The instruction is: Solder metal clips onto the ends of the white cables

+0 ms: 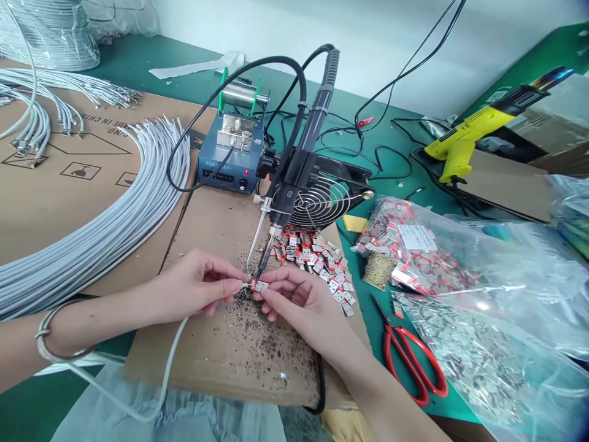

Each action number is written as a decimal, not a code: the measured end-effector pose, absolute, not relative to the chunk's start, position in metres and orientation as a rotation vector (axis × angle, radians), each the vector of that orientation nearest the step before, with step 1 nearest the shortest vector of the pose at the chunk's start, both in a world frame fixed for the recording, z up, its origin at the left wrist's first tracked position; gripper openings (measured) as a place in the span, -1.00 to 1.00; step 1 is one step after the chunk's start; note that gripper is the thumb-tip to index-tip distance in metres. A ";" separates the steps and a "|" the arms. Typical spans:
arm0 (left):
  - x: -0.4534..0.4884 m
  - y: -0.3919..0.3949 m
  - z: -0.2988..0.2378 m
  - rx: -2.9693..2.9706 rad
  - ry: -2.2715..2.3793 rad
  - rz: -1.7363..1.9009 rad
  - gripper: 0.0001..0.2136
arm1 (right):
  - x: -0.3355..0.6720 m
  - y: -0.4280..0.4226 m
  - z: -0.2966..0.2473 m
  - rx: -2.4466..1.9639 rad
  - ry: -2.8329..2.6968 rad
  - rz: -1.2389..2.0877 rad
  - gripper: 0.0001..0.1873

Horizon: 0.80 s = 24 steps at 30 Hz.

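Note:
My left hand (196,285) pinches the end of a thin white cable (170,362) that trails back under my wrist. My right hand (299,301) pinches a small red and silver connector piece (258,285) against that cable end. Both meet right under the tip of a fixed soldering iron (294,178), which slants down from a black holder. The joint sits over a cardboard pad (239,350) speckled with dark solder bits. A pile of the same small red and silver pieces (317,258) lies just beyond my right hand.
A blue solder feeder box (230,162) and a small fan (326,199) stand behind the iron. White cables (115,227) curve across cardboard at left. Red scissors (414,362), plastic bags of parts (460,288) and a yellow glue gun (464,144) lie at right.

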<state>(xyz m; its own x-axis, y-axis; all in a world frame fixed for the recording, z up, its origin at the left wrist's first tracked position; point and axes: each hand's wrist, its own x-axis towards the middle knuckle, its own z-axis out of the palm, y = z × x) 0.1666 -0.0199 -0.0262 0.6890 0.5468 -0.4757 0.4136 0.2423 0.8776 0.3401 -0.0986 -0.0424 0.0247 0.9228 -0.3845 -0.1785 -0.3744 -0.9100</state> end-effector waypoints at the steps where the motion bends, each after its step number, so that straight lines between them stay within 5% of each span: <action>1: 0.167 -0.020 -0.026 1.370 0.884 0.104 -0.80 | 0.340 -0.099 -0.042 -1.380 -0.817 1.522 -0.77; 24: 0.170 -0.021 -0.015 1.321 0.919 0.113 -0.90 | 0.341 -0.100 -0.035 -1.376 -0.937 1.439 -0.88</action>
